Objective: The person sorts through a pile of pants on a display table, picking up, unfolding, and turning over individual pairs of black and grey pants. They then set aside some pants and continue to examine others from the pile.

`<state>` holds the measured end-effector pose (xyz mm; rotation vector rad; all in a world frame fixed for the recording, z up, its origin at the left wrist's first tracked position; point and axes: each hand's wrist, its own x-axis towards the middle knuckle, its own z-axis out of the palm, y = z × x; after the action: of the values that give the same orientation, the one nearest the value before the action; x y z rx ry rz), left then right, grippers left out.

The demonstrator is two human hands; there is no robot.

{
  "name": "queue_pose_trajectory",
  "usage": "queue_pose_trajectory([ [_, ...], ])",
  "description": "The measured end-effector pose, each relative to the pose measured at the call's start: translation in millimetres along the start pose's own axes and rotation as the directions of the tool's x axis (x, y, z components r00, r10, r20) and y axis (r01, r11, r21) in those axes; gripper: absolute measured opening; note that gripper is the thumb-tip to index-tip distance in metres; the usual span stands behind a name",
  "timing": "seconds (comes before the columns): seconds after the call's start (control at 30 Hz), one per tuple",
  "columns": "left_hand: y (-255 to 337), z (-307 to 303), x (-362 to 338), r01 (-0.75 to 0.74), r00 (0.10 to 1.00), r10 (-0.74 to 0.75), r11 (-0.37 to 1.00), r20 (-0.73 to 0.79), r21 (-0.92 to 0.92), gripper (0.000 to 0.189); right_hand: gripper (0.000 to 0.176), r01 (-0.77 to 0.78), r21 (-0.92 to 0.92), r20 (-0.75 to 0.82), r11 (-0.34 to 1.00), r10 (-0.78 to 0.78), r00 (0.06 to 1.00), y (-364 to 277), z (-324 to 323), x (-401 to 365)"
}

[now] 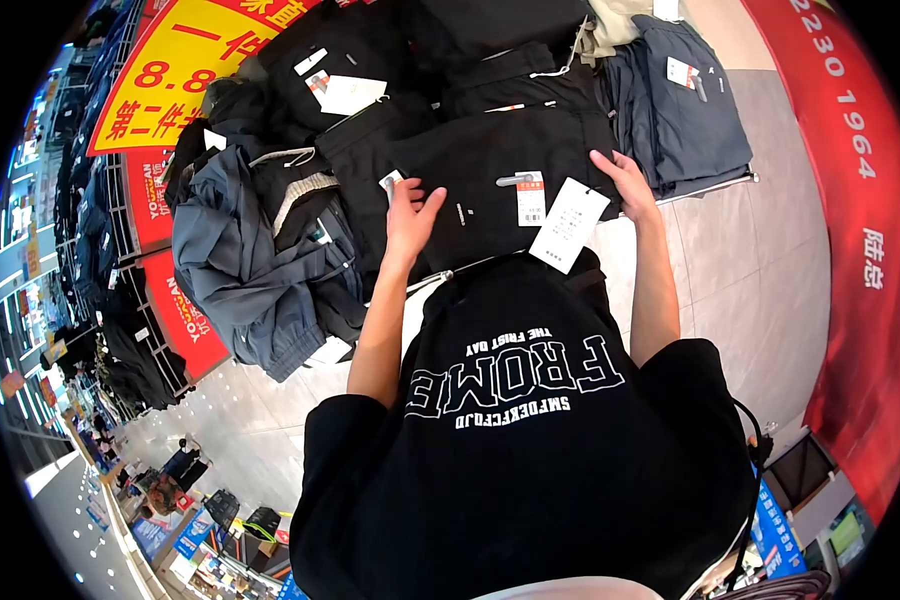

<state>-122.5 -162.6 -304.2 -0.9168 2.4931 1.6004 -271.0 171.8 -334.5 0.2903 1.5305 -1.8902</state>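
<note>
Pressing on a black folded fabric garment (pixel 490 175) that lies between both sets of fingers, the left hand (pixel 410 215) rests flat, fingers spread; the right hand (pixel 625 182) curls over its edge, grip unclear. A careless tug could unfold it or tear the white paper hang tag (pixel 568 225) dangling just below the right fingers. What supports it is hidden.

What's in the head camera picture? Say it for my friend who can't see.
A person in a black T-shirt rests their left hand and right hand on a black garment with a white hang tag. It lies on a shop display heaped with dark clothes, beside a grey jacket and a yellow sale sign.
</note>
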Motion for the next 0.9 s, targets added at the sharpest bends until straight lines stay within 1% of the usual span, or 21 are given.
queue_pose_trajectory([
  [0.03, -24.3, 3.9, 11.0, 0.058, 0.995, -0.05, 0.994, -0.087, 0.088, 0.061, 0.046, 0.002, 0.0, -0.002, 1.0, -0.002, 1.0, -2.0, 4.8, -0.6],
  [0.07, -38.0, 7.7, 16.2, 0.057, 0.995, -0.05, 0.994, -0.087, 0.088, 0.061, 0.046, 0.023, -0.09, -0.051, 0.996, -0.028, 0.998, -5.1, 10.4, -2.0],
  [0.13, -57.7, 10.8, 22.7, 0.26, 0.955, -0.26, 0.966, -0.14, -0.021, 0.072, 0.044, 0.092, -0.225, -0.09, 0.97, -0.114, 0.989, -3.6, 13.5, 1.6],
  [0.17, -67.2, 11.7, 23.6, 0.262, 0.954, -0.262, 0.965, -0.146, -0.02, 0.072, 0.044, 0.091, -0.224, -0.084, 0.97, -0.112, 0.99, -1.3, 12.0, 3.9],
  [0.23, -76.7, 13.4, 24.0, 0.338, 0.924, -0.342, 0.94, -0.171, -0.054, 0.078, 0.042, 0.121, -0.368, -0.114, 0.922, -0.174, 0.978, -0.3, 11.3, 7.1],
  [0.27, -81.4, 14.3, 24.5, 0.348, 0.919, -0.355, 0.935, -0.171, -0.07, 0.069, 0.04, 0.16, -0.404, -0.108, 0.9, -0.221, 0.969, 1.2, 11.2, 8.1],
  [0.3, -77.2, 12.9, 21.5, 0.35, 0.917, -0.357, 0.934, -0.176, -0.073, 0.069, 0.04, 0.162, -0.406, -0.102, 0.899, -0.22, 0.97, -0.8, 14.2, 6.4],
  [0.37, -56.8, 7.2, 11.6, 0.285, 0.958, -0.265, 0.831, 0.11, -0.478, 0.056, 0.042, 0.234, -0.33, -0.046, 0.914, -0.263, 0.964, -8.3, 23.5, -3.2],
  [0.4, -51.3, 9.2, 8.6, 0.235, 0.972, -0.208, 0.813, 0.112, -0.532, 0.047, 0.042, 0.236, -0.331, -0.042, 0.914, -0.264, 0.964, -9.9, 25.4, -6.4],
  [0.47, -55.1, 8.5, 10.2, 0.283, 0.959, -0.231, 0.786, 0.164, -0.55, 0.047, 0.046, 0.228, -0.269, 0.034, 0.936, -0.228, 0.973, -16.3, 27.4, -11.5],
  [0.5, -56.6, 9.1, 12.8, 0.334, 0.942, -0.252, 0.757, 0.221, -0.562, 0.047, 0.059, 0.169, -0.215, 0.046, 0.962, -0.163, 0.986, -19.2, 27.4, -14.8],
  [0.57, -51.6, 5.7, 12.2, 0.505, 0.863, -0.334, 0.599, 0.379, -0.621, 0.053, 0.071, 0.122, -0.297, -0.062, 0.947, -0.146, 0.987, -14.8, 29.2, -17.3],
  [0.6, -47.2, 3.7, 9.6, 0.512, 0.859, -0.332, 0.588, 0.391, -0.626, 0.053, 0.078, 0.08, -0.308, -0.068, 0.948, -0.106, 0.992, -18.3, 31.5, -21.0],
  [0.63, -45.0, 1.9, 6.8, 0.521, 0.853, -0.33, 0.577, 0.404, -0.629, 0.054, 0.076, 0.037, -0.314, -0.113, 0.949, -0.076, 0.991, -22.3, 36.3, -25.7],
  [0.7, -32.4, -6.9, -7.2, 0.471, 0.88, -0.268, 0.598, 0.392, -0.648, 0.055, 0.075, 0.082, -0.283, -0.06, 0.956, -0.103, 0.993, -11.1, 27.4, -22.1],
  [0.73, -17.2, -15.2, -19.3, 0.449, 0.891, -0.248, 0.608, 0.38, -0.655, 0.056, 0.079, 0.15, -0.256, 0.015, 0.955, -0.152, 0.988, -19.5, 36.0, -32.6],
  [0.77, -20.5, -22.2, -28.4, 0.401, 0.913, -0.207, 0.622, 0.352, -0.673, 0.057, 0.08, 0.184, -0.302, 0.037, 0.935, -0.181, 0.983, -27.4, 45.2, -44.0],
  [0.8, -18.7, -31.3, -40.6, 0.372, 0.924, -0.177, 0.623, 0.339, -0.688, 0.058, 0.078, 0.24, -0.439, 0.041, 0.866, -0.247, 0.968, -4.3, 34.8, -33.7],
  [0.83, -19.0, -41.2, -53.7, 0.373, 0.926, -0.19, 0.609, 0.327, -0.7, 0.057, 0.071, 0.269, -0.499, 0.015, 0.824, -0.303, 0.953, -13.6, 54.3, -50.8],
  [0.87, -36.4, -48.1, -63.5, 0.372, 0.928, -0.197, 0.565, 0.317, -0.736, 0.057, 0.064, 0.313, -0.485, 0.107, 0.816, -0.3, 0.948, -49.6, 85.2, -78.5],
  [0.9, -50.8, -54.2, -73.2, 0.338, 0.941, -0.195, 0.543, 0.277, -0.769, 0.058, 0.053, 0.49, -0.632, 0.199, 0.601, -0.485, 0.852, -49.0, 97.1, -84.5],
])
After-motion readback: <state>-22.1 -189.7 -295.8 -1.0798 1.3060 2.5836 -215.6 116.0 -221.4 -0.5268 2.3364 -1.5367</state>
